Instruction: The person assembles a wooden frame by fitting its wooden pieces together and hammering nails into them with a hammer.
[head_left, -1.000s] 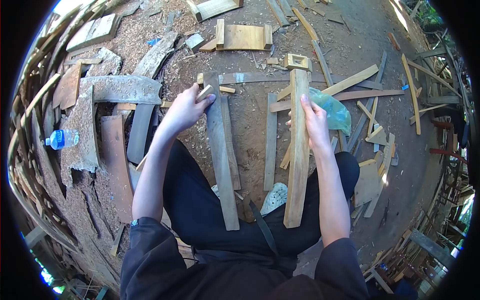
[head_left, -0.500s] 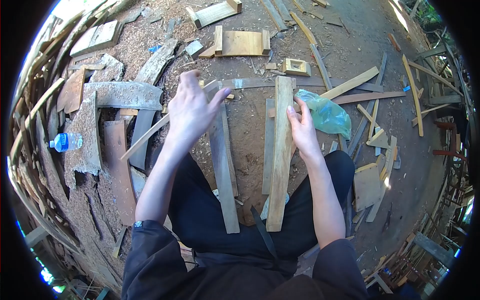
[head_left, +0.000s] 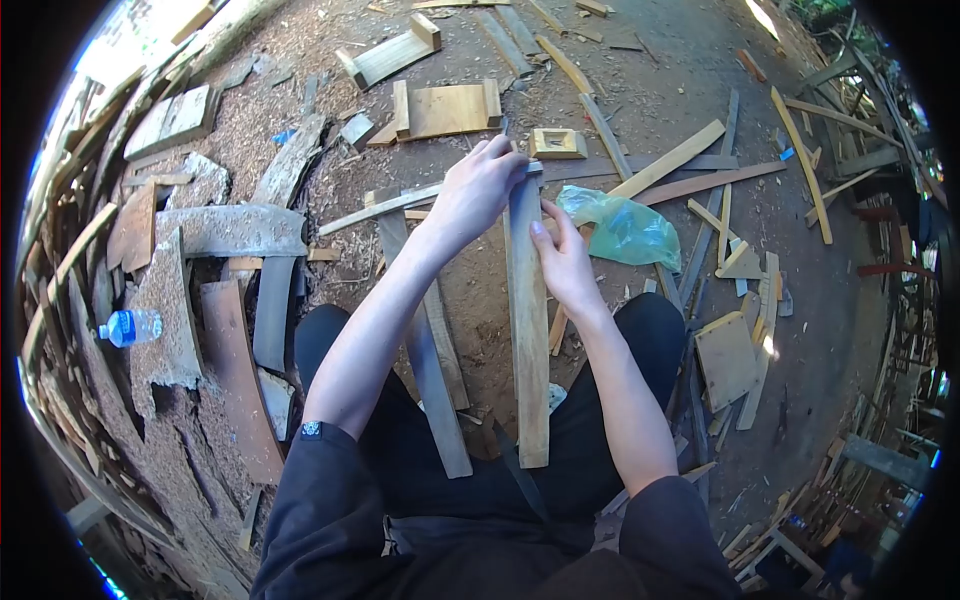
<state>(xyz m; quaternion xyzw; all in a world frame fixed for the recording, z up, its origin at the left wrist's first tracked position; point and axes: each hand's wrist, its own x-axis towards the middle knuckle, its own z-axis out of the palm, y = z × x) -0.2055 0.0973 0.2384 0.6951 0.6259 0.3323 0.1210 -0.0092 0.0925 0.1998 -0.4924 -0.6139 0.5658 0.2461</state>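
My left hand [head_left: 487, 182] is closed at the far end of a long wooden plank [head_left: 530, 360], its fingers curled downward. A thin wooden strip [head_left: 385, 208] runs under this hand and across the plank's end; the exact grip is hidden. My right hand [head_left: 566, 258] grips the same plank by its right edge, thumb on the top face. The plank's near end rests by my lap. To its left, a greyer board [head_left: 432, 370] slants between my knees, nearly alongside.
Beyond my right hand lies a green plastic bag [head_left: 630, 230] among scattered wood strips [head_left: 670, 160]. Joined wooden pieces [head_left: 447, 110] and a small block with a recess [head_left: 557, 143] sit ahead. A water bottle [head_left: 130, 327] lies left, near rough slabs [head_left: 232, 230].
My left hand has moved right to the plank's far end, its fingers closing from spread. The thin strip has swung across to the plank. My right hand stays on the plank.
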